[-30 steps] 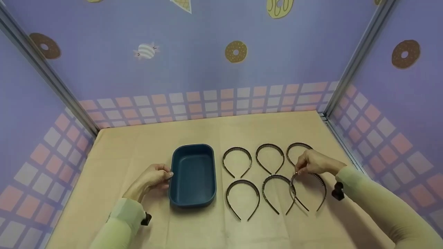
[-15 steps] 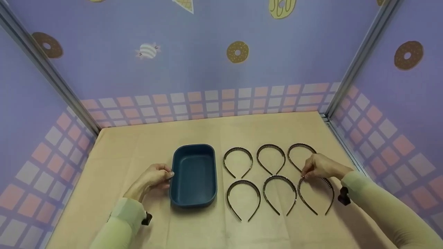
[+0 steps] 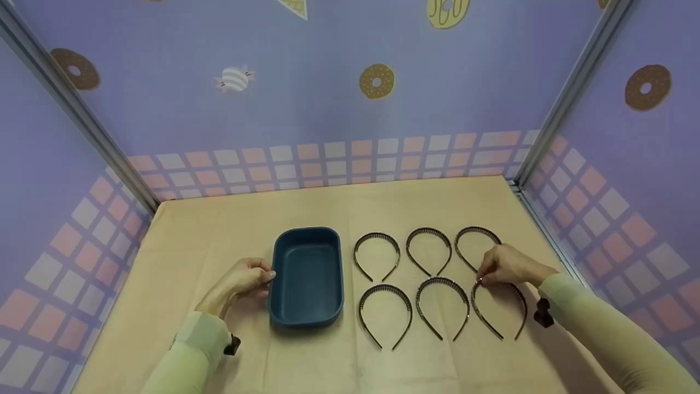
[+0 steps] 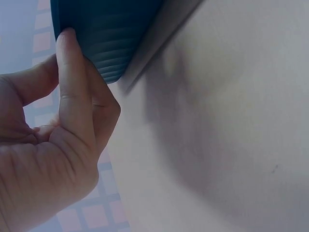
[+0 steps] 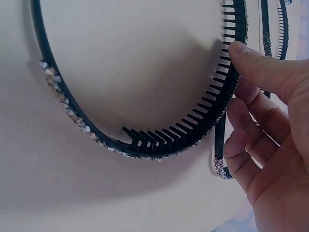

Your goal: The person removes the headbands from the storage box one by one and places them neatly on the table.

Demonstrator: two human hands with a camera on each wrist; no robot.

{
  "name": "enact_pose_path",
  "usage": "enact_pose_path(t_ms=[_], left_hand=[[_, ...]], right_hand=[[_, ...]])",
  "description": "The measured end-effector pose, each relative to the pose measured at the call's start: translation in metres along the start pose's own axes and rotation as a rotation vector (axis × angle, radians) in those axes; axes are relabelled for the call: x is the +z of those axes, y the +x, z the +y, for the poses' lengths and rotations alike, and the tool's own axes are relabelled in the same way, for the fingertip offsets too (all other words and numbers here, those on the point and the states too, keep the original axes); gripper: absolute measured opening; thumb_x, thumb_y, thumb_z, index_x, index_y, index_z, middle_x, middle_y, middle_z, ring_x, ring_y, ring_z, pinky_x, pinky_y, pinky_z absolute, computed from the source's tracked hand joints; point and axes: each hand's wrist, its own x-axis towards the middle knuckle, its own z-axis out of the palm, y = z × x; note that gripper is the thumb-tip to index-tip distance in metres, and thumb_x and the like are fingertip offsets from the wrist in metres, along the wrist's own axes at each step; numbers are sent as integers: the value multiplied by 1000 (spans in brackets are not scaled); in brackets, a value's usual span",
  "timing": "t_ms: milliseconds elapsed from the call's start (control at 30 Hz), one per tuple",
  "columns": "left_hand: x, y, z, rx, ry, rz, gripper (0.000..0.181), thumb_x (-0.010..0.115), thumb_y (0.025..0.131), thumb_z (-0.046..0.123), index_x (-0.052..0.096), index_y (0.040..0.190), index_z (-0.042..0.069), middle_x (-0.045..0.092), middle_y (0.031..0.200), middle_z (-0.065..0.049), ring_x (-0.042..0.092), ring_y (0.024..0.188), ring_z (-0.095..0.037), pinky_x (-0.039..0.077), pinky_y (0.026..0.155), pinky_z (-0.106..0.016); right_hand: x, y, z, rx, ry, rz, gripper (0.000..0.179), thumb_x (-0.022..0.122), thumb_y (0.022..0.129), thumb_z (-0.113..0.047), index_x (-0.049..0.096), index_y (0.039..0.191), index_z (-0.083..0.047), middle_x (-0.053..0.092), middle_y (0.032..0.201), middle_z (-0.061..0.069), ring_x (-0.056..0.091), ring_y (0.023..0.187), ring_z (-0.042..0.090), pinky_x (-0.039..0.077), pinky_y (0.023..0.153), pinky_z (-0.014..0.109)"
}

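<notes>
With thumb and fingers, my left hand (image 3: 243, 282) pinches the left rim of a deep blue rectangular tray (image 3: 307, 287); the left wrist view shows the thumb and fingertips at its wall (image 4: 111, 38). My right hand (image 3: 508, 265) pinches the top arch of a dark toothed headband (image 5: 232, 79), trimmed along its outer side with sparkly stones. This headband is the rightmost of the front row, its two ends pointing toward me. Beside it lie a middle headband (image 3: 443, 280) and a left headband (image 3: 384, 287). Part of its arch is hidden behind my fingers.
A back row holds three similar headbands: left (image 3: 376, 235), middle (image 3: 428, 230) and right (image 3: 477, 229), the last partly covered by my right hand. A cream cloth (image 3: 219, 230) covers the table. Purple patterned walls (image 3: 306, 109) with metal corner posts enclose it.
My right hand has moved the gripped headband rightward, away from the front middle headband it overlapped, and now holds nearly still. The left hand and tray keep their place.
</notes>
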Motion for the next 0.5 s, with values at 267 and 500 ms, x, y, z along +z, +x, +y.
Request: enact_pose_path(t_ms=[267,500], left_hand=[[0,-1,4,18,21,2,5,67,108,5,67,104,2,65,86,0,65,73,-10,63,64,-23],[-13,-4,7,75,86,81,21,65,111,10,69,122,-8,77,94,-11,76,82,-16,67,68,-27]], right_hand=[[-5,-1,-1,44,-29,141,8,85,92,-5,89,99,-6,86,95,9,73,80,5,59,74,23],[-18,4,-8,148,-21,314,16,77,103,-8,86,111,2,86,107,21,78,88,20,58,75,21]])
